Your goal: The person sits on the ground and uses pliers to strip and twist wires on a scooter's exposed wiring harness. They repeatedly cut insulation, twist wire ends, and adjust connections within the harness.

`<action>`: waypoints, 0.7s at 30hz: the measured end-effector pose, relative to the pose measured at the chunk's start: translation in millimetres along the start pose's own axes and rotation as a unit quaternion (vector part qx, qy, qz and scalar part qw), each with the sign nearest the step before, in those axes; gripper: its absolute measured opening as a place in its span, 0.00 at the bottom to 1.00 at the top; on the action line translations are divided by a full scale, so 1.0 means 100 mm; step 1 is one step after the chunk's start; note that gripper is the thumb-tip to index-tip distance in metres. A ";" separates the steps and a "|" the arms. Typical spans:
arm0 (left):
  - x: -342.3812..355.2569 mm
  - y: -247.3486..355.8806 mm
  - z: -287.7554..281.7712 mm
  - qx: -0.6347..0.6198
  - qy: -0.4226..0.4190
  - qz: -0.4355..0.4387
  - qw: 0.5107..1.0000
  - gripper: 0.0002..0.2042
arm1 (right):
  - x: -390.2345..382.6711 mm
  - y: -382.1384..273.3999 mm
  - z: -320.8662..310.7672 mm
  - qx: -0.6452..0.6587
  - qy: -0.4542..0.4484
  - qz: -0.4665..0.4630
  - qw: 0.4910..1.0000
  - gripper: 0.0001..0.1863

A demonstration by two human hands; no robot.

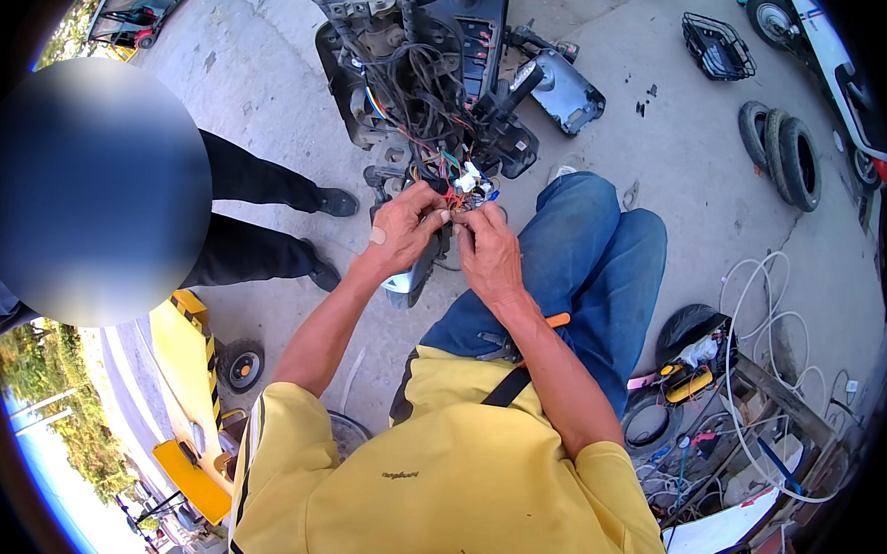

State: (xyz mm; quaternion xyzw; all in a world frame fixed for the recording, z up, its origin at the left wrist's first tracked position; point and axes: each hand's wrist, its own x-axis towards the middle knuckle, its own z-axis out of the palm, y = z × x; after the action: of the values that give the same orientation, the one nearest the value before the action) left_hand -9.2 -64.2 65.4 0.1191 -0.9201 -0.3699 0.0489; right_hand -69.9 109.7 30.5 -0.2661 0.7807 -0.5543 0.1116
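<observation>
In front of me stands a partly stripped electric scooter (412, 73) with its dark wiring harness (427, 87) hanging exposed. A bunch of thin coloured wires (448, 191) with white plug connectors (469, 178) comes out at its lower end. My left hand (406, 229) pinches wires from the left, thumb against fingertips. From the right, my right hand (492, 253) pinches the same wires, its fingertips close to the left ones. Fingers hide the exact spot held. A tool with an orange handle (558, 320) lies at my lap, partly behind my right forearm.
A person in dark trousers (254, 176) stands close on the left. A removed grey panel (564, 92) lies right of the scooter. Farther right are tyres (801, 164), a black basket (717, 46) and a white scooter (832, 58). A cluttered crate (794, 392) stands lower right.
</observation>
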 end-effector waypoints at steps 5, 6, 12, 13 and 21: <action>0.00 -0.28 0.02 -0.245 -0.036 -0.199 0.948 0.03 | -0.22 0.04 0.04 -0.088 -0.019 -0.037 0.995 0.08; -0.01 -0.33 0.06 -0.269 -0.022 -0.202 0.941 0.04 | -0.24 0.05 0.03 -0.099 -0.019 -0.045 0.994 0.07; -0.02 -0.20 0.06 -0.362 0.029 -0.290 0.885 0.04 | -0.23 0.11 0.02 -0.172 -0.024 -0.119 0.978 0.07; -0.02 -0.19 0.08 -0.364 0.035 -0.296 0.883 0.04 | -0.23 0.11 0.02 -0.180 -0.029 -0.119 0.976 0.07; -0.07 -0.11 0.16 -0.361 0.081 -0.306 0.877 0.05 | -0.26 0.16 -0.06 -0.172 -0.079 0.010 0.982 0.07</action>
State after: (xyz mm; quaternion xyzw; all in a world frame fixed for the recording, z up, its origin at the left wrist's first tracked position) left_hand -2.8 -59.8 46.3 0.3983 -0.6334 -0.6617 0.0478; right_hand -55.8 132.4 14.5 -0.3163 0.8559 -0.3876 0.1306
